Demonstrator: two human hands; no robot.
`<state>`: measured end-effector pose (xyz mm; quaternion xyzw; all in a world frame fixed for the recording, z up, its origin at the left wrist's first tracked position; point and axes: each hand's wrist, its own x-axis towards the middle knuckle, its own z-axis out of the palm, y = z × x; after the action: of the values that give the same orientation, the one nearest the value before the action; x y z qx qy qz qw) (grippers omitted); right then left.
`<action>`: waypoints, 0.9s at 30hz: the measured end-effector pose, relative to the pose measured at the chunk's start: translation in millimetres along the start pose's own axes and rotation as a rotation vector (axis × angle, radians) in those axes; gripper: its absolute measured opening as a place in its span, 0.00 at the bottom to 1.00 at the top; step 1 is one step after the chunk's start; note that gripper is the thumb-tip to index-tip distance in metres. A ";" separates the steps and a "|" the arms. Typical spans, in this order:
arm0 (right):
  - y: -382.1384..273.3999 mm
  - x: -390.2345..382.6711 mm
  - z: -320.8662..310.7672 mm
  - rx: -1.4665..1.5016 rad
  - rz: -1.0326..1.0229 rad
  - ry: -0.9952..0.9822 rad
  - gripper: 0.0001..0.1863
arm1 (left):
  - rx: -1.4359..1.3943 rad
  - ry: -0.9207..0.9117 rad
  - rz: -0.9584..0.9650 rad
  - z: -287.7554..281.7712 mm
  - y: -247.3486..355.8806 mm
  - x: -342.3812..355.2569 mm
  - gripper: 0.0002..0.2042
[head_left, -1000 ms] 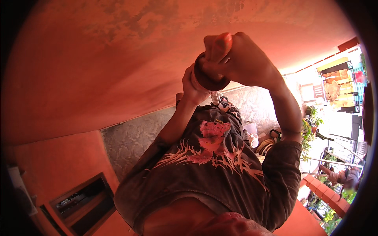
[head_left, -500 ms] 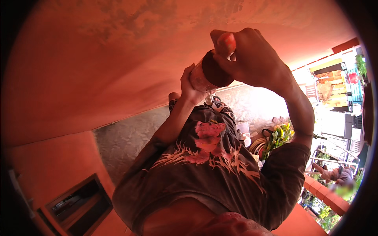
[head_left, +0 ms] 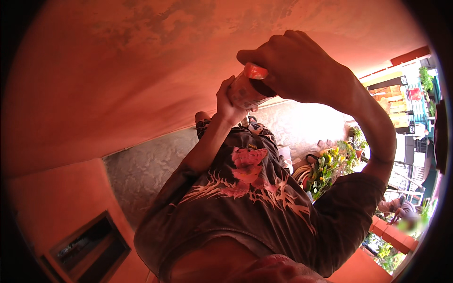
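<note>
My left hand is closed around a tilted cylindrical container with a pale, marked outside and a dark mouth. At the mouth, my right hand is curled round a glossy red, rounded thing like the end of a handle. Its other end is hidden by the hand and the container, so its kind does not show. Both hands are raised in front of me, close to an orange wall.
Dark blotches mark the upper wall. Leafy plants and a coiled hose lie on the right of the grey floor. Beyond are a low orange ledge and a person. A dark-framed opening is at lower left.
My right hand has shifted slightly left, and its elbow has swung outward to the right. The red end has moved down and left over the container's mouth. My left hand keeps its hold.
</note>
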<state>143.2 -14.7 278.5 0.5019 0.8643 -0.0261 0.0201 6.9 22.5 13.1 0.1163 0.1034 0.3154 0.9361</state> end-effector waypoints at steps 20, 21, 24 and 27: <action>31.8 6.5 -25.6 0.418 -0.295 -0.346 0.07 | -0.006 -0.072 0.012 -7.9 13.6 -6.0 0.23; 31.1 6.0 -26.3 0.415 -0.284 -0.347 0.08 | -0.007 -0.117 0.014 -8.2 13.1 -6.1 0.23; 30.1 4.7 -29.4 0.371 -0.193 -0.389 0.06 | -0.029 0.054 0.024 -3.3 8.6 -6.4 0.23; 29.0 4.9 -30.5 0.376 -0.195 -0.407 0.07 | 0.001 0.076 0.035 1.7 5.5 -5.5 0.24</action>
<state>165.6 5.9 307.9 0.3959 0.8667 -0.2876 0.0970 -0.1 23.1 17.0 0.1066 0.1369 0.3359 0.9258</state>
